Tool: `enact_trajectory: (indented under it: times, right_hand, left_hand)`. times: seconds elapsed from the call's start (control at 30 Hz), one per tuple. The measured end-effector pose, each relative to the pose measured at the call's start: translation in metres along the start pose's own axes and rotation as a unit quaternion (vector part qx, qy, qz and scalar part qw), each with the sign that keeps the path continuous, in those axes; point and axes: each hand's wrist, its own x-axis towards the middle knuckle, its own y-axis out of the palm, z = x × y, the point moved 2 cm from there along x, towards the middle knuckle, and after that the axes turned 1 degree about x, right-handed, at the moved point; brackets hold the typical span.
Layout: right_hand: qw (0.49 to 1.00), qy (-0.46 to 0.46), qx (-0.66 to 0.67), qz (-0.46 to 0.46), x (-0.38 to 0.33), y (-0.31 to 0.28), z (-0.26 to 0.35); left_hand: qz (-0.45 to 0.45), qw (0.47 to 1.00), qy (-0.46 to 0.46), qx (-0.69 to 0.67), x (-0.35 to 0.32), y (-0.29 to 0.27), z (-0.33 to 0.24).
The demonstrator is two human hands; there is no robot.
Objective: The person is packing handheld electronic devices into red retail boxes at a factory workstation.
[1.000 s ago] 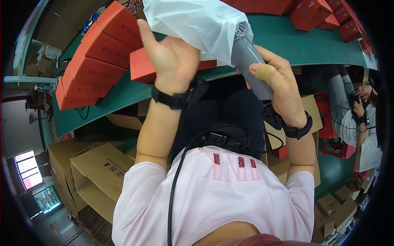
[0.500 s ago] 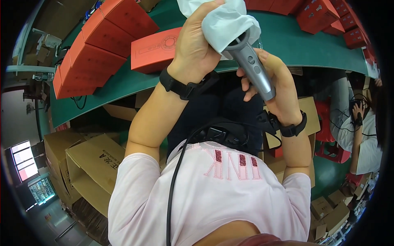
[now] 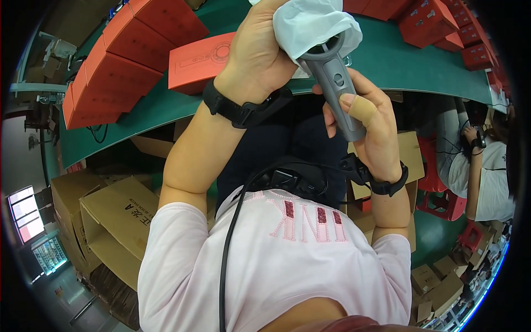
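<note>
A grey handheld fan [image 3: 335, 83] slants over the table edge, its round head mostly covered by a thin white bag [image 3: 312, 23]. My left hand [image 3: 259, 58] is closed around the bag at the fan's head; its fingertips are hidden behind the bag and cut by the upper edge. My right hand [image 3: 375, 113] grips the lower handle. Its thumb, wrapped in a tan bandage, presses on the front of the handle, and the fingers curl behind. A red box [image 3: 199, 63] with a line drawing of a fan lies on the table beside my left wrist.
Red boxes [image 3: 119, 66] stand in a row along the left of the green table [image 3: 398, 66]; more red boxes [image 3: 426, 23] are at the far right. Open cardboard cartons [image 3: 119, 213] lie below left. At right, another person [image 3: 489, 177] sits near red stools [image 3: 440, 193].
My right thumb has come onto the front of the handle, over the lower button area. The fan has tipped slightly more upright, and the view has shifted a little.
</note>
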Motion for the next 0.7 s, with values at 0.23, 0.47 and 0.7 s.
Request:
enact_trajectory:
  times: [0.23,0.47,0.7]
  right_hand:
    - [1.0,-0.001,0.013,-0.004,-0.001,0.003,-0.001]
    - [1.0,-0.005,0.017,-0.007,-0.001,0.003,-0.005]
    - [0.997,-0.014,-0.055,-0.054,-0.007,0.013,0.001]
  left_hand:
    - [0.047,0.998,-0.008,-0.033,0.0,-0.004,-0.003]
    - [0.037,0.999,0.019,-0.01,-0.001,-0.001,-0.004]
    - [0.051,0.997,0.062,-0.001,-0.008,0.005,-0.005]
